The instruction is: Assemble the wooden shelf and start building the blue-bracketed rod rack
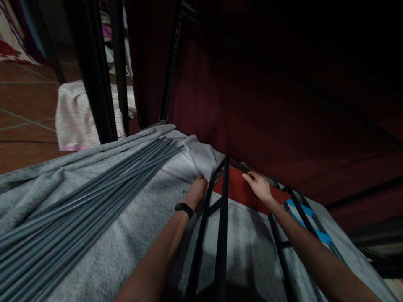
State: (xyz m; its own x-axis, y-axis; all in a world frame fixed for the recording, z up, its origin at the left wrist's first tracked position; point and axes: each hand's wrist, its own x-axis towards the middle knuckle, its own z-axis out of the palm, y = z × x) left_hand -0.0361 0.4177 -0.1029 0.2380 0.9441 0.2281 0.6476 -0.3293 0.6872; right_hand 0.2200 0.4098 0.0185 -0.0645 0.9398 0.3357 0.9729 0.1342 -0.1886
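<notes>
My right hand [259, 187] is closed on the far edge of a flat red panel [239, 188], thumb on top and fingers curled over the edge. The panel lies across a grey blanket, partly behind the bars of a black metal frame [223, 209]. My left hand [197, 190], below which a dark wristband [184, 209] shows, is closed beside the frame's left bar, close to the panel's left end. Whatever its fingers hold, if anything, is hidden.
A bundle of long grey rods [103, 197] lies on the grey blanket [132, 226] to the left. Blue tape [323, 237] marks dark bars at right. A dark red curtain [252, 96] hangs behind. Black uprights [94, 71] and a striped cloth [74, 113] stand at far left.
</notes>
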